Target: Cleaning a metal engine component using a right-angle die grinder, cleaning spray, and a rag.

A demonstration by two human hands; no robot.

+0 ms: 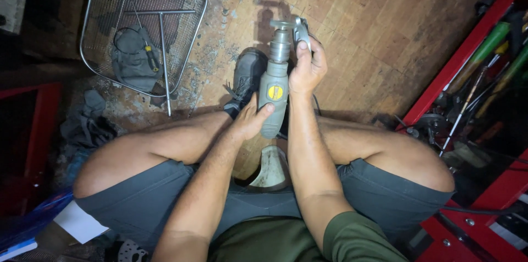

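While you sit over the wooden floor point(363, 14), the grey-green power drill point(274, 94) stands upright between your knees — its chuck pointing away from you. Your left hand point(250, 119) is clenched around the lower body of the tool, thumb near the yellow button, and your right hand point(307, 69) grips a metal chuck key point(301, 30) held against the chuck, just above and right of the left.
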